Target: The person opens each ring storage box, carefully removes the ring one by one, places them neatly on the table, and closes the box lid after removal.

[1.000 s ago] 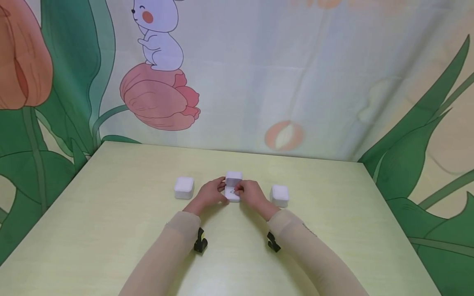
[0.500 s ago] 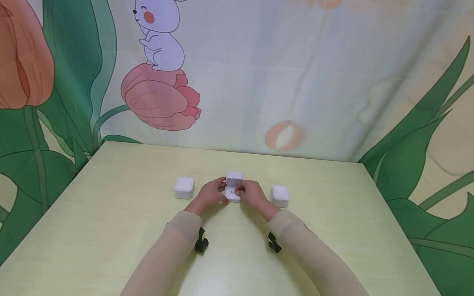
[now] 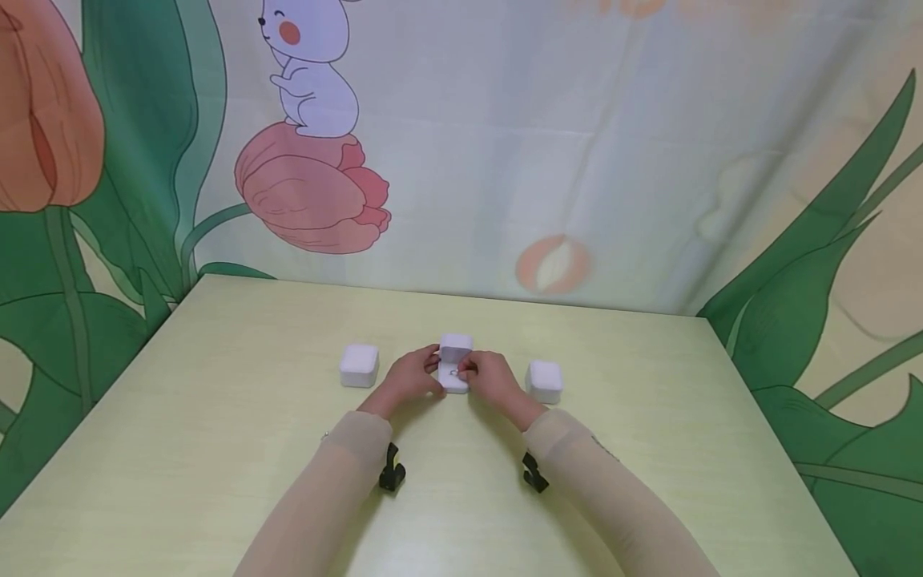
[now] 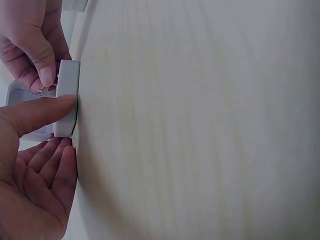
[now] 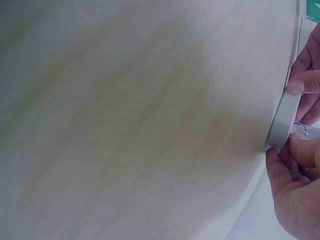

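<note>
Hiding most of the open box (image 3: 454,370), both hands' fingers (image 3: 469,369) pinch its ring (image 3: 454,373).

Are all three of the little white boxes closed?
No, the middle box stands open between the hands with its lid up and a ring inside, while the left box and right box are closed.

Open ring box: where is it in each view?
Head: open ring box mid-table, between left hand and right hand.
Left wrist: far left edge, under the thumb.
Right wrist: far right edge.
Shared landmark: the ring inside it.
</note>
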The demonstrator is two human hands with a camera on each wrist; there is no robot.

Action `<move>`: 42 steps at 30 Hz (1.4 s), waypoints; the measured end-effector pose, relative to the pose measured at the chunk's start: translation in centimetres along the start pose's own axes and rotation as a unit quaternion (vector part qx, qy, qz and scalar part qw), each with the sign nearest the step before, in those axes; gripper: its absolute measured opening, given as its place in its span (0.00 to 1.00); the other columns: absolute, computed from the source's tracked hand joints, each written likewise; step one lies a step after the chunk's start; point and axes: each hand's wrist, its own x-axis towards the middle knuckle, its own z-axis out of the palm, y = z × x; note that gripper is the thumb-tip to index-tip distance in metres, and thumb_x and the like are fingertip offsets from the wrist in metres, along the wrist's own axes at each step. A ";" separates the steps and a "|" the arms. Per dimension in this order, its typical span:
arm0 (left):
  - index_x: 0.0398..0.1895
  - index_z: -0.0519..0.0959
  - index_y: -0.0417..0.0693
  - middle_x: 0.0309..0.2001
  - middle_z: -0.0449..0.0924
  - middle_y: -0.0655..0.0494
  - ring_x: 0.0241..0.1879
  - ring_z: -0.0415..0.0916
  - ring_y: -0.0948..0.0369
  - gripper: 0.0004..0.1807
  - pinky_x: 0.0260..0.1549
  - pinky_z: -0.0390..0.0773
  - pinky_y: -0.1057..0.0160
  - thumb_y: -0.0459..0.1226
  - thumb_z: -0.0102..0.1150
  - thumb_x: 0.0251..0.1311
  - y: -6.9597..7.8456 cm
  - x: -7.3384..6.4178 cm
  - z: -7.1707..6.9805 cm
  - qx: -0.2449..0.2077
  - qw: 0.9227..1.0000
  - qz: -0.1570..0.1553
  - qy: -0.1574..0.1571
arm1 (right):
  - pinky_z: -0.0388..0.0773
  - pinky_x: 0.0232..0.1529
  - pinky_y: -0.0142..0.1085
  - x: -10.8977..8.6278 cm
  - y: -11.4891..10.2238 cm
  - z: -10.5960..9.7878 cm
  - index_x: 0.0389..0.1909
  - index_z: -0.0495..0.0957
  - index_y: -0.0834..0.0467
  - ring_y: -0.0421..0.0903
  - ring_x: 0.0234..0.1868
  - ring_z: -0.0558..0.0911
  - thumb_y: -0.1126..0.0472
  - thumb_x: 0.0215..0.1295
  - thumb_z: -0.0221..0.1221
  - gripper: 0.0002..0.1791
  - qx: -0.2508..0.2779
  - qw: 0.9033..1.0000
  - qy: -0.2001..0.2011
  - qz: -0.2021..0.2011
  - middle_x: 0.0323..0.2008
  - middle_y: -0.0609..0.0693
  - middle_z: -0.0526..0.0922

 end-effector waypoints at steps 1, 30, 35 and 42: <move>0.78 0.55 0.31 0.74 0.67 0.38 0.74 0.68 0.48 0.51 0.75 0.67 0.54 0.25 0.67 0.49 0.0 0.0 0.0 -0.001 1.000 0.000 0.000 | 0.82 0.48 0.41 0.0 0.0 0.0 0.37 0.84 0.67 0.48 0.39 0.82 0.69 0.68 0.62 0.04 0.002 1.000 0.000 0.000 0.38 0.59 0.89; 0.78 0.55 0.31 0.73 0.68 0.39 0.74 0.68 0.49 0.50 0.76 0.66 0.55 0.25 0.66 0.49 -0.1 0.3 0.1 0.025 1.000 -0.001 0.001 | 0.80 0.46 0.39 -0.3 -0.1 -0.1 0.37 0.83 0.67 0.47 0.39 0.81 0.70 0.69 0.60 0.04 0.045 0.999 0.010 0.025 0.37 0.60 0.88; 0.78 0.55 0.32 0.74 0.68 0.39 0.74 0.68 0.49 0.50 0.76 0.66 0.55 0.25 0.67 0.50 -0.1 0.3 0.0 0.025 1.000 -0.004 0.001 | 0.79 0.45 0.37 -0.3 -0.1 -0.1 0.38 0.83 0.67 0.47 0.39 0.80 0.70 0.68 0.61 0.04 0.054 0.998 0.014 0.035 0.37 0.59 0.88; 0.78 0.55 0.31 0.74 0.68 0.39 0.74 0.68 0.49 0.50 0.76 0.65 0.54 0.26 0.66 0.49 -0.2 0.3 -0.1 0.029 1.000 -0.004 0.000 | 0.77 0.42 0.33 -0.4 0.0 -0.1 0.37 0.83 0.67 0.47 0.38 0.79 0.70 0.68 0.61 0.04 0.079 0.995 0.021 0.050 0.37 0.60 0.88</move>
